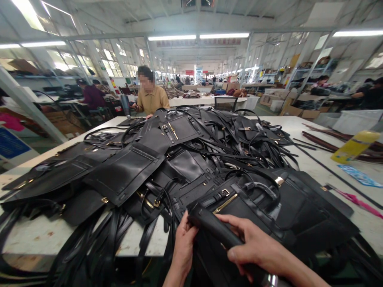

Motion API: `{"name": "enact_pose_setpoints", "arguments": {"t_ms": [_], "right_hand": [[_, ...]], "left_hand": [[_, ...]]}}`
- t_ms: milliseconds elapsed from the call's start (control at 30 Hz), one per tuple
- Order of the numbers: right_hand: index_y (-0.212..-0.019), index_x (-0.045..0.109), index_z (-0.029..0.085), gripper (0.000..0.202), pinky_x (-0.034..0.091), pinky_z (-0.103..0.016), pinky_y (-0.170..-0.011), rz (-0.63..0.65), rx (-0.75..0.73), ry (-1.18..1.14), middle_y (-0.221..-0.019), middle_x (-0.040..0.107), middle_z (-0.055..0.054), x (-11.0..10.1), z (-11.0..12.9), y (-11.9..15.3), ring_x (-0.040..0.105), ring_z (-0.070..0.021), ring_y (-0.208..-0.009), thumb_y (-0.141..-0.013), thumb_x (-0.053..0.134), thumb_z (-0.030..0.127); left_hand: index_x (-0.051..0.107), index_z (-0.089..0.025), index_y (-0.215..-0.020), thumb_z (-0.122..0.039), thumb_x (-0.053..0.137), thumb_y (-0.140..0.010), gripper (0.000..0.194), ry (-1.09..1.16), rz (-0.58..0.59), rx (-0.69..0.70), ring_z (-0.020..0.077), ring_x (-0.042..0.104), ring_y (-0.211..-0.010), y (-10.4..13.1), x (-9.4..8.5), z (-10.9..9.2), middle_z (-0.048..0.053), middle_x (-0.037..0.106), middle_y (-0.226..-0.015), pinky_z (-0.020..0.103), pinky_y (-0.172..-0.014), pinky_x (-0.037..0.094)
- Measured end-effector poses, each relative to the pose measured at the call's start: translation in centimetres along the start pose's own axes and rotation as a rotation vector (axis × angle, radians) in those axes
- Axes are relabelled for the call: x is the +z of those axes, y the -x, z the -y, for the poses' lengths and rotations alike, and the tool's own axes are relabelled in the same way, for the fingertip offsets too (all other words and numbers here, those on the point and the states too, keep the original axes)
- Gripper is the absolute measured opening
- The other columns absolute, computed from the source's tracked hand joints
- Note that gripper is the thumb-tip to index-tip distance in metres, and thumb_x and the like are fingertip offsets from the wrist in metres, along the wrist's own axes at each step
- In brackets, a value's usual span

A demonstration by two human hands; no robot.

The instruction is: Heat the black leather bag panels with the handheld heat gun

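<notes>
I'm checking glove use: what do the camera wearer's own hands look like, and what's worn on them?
The left hand and right hand are both bare: no gloves, and no rings in sight, though some fingers are partly hidden. No sleeves show.

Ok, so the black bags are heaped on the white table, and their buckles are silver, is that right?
Not quite: the buckles that show are gold-coloured, not silver, as the head view shows. The black bags are heaped on the white table.
</notes>
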State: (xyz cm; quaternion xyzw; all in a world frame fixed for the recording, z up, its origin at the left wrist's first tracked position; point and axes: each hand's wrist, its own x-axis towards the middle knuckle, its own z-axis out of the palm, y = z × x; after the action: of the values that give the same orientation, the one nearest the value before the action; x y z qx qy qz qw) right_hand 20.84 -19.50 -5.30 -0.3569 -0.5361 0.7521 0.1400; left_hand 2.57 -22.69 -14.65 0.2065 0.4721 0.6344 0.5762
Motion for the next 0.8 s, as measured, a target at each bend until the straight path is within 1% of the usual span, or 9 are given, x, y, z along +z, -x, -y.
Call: {"name": "enact_pose_setpoints", "arguments": {"t_ms": [67, 133, 200, 267, 367, 467, 600, 700, 800], "right_hand": [[-0.129, 0.030, 0.027, 0.075, 0.043, -0.015, -0.032, 0.024, 0.000, -0.032, -0.083, 0.058, 0.000, -0.2, 0.3, -0.7, 0.052, -0.0056, -0.039, -0.062, 0.059, 0.011], [-0.129, 0.031, 0.027, 0.075, 0.045, -0.017, -0.033, 0.046, -0.010, -0.057, -0.082, 0.059, 0.000, -0.4, 0.7, -1.4, 0.053, -0.0074, -0.040, -0.062, 0.061, 0.013], [-0.130, 0.029, 0.025, 0.075, 0.045, -0.019, -0.034, 0.048, -0.038, -0.078, -0.073, 0.060, 0.001, -0.6, 1.2, -2.1, 0.054, -0.0091, -0.040, -0.063, 0.063, 0.016], [-0.131, 0.026, 0.022, 0.077, 0.044, -0.019, -0.034, 0.002, -0.077, -0.087, -0.062, 0.058, 0.004, -0.9, 1.7, -2.4, 0.053, -0.0099, -0.039, -0.064, 0.064, 0.019], [-0.132, 0.022, 0.021, 0.077, 0.044, -0.019, -0.035, -0.082, -0.112, -0.072, -0.057, 0.057, 0.005, -1.5, 2.2, -1.8, 0.052, -0.0099, -0.038, -0.066, 0.062, 0.019], [-0.132, 0.024, 0.023, 0.075, 0.043, -0.017, -0.034, -0.055, -0.069, -0.068, -0.070, 0.060, 0.002, -1.4, 2.2, -0.3, 0.052, -0.0082, -0.039, -0.066, 0.060, 0.015], [-0.127, 0.036, 0.021, 0.076, 0.039, -0.012, -0.035, -0.052, 0.040, -0.025, -0.088, 0.060, 0.000, 0.0, 1.5, 0.5, 0.048, -0.0026, -0.040, -0.056, 0.058, 0.004], [-0.121, 0.045, 0.021, 0.076, 0.037, -0.009, -0.041, -0.102, -0.025, -0.002, -0.092, 0.060, 0.001, 1.2, 0.6, -0.7, 0.049, -0.0022, -0.050, -0.050, 0.059, -0.001], [-0.122, 0.043, 0.025, 0.077, 0.035, -0.012, -0.041, -0.099, -0.106, 0.006, -0.084, 0.062, 0.003, 1.8, 0.3, -2.1, 0.050, -0.0045, -0.051, -0.051, 0.060, 0.001]], "left_hand": [[0.054, -0.023, -0.110, -0.017, 0.062, -0.062, 0.050, 0.022, -0.018, -0.021, 0.0196, 0.057, -0.097, 0.0, 0.0, 0.1, 0.004, 0.064, -0.104, 0.028, -0.083, 0.044], [0.055, -0.021, -0.108, -0.016, 0.061, -0.062, 0.046, 0.032, 0.029, -0.057, 0.0196, 0.060, -0.089, 0.2, 0.1, 0.1, 0.005, 0.066, -0.100, 0.028, -0.076, 0.046], [0.053, -0.021, -0.110, -0.018, 0.058, -0.065, 0.045, 0.037, 0.088, -0.081, 0.0192, 0.061, -0.083, 0.4, 0.2, -0.1, 0.006, 0.066, -0.098, 0.028, -0.072, 0.047], [0.048, -0.021, -0.116, -0.019, 0.056, -0.069, 0.048, 0.056, 0.121, -0.077, 0.0190, 0.061, -0.081, 0.5, 0.4, -0.2, 0.007, 0.065, -0.099, 0.028, -0.070, 0.046], [0.045, -0.020, -0.119, -0.019, 0.055, -0.070, 0.049, 0.080, 0.125, -0.059, 0.0182, 0.061, -0.079, 0.6, 0.4, -0.3, 0.007, 0.066, -0.095, 0.028, -0.070, 0.046], [0.047, -0.021, -0.117, -0.018, 0.055, -0.070, 0.048, 0.067, 0.119, -0.077, 0.0166, 0.061, -0.074, 0.5, 0.4, -0.2, 0.006, 0.066, -0.093, 0.028, -0.068, 0.046], [0.057, -0.019, -0.103, -0.019, 0.059, -0.065, 0.038, 0.009, 0.024, -0.098, 0.0180, 0.061, -0.073, 0.6, 0.3, 0.0, 0.004, 0.068, -0.088, 0.026, -0.063, 0.046], [0.061, -0.018, -0.093, -0.022, 0.062, -0.061, 0.032, 0.005, -0.061, -0.094, 0.0207, 0.061, -0.078, 0.6, 0.5, -0.1, 0.003, 0.068, -0.088, 0.028, -0.065, 0.047], [0.061, -0.017, -0.095, -0.025, 0.065, -0.057, 0.039, -0.094, -0.079, -0.068, 0.0243, 0.059, -0.090, 0.4, 0.9, 0.0, 0.003, 0.068, -0.091, 0.031, -0.075, 0.047]]}}
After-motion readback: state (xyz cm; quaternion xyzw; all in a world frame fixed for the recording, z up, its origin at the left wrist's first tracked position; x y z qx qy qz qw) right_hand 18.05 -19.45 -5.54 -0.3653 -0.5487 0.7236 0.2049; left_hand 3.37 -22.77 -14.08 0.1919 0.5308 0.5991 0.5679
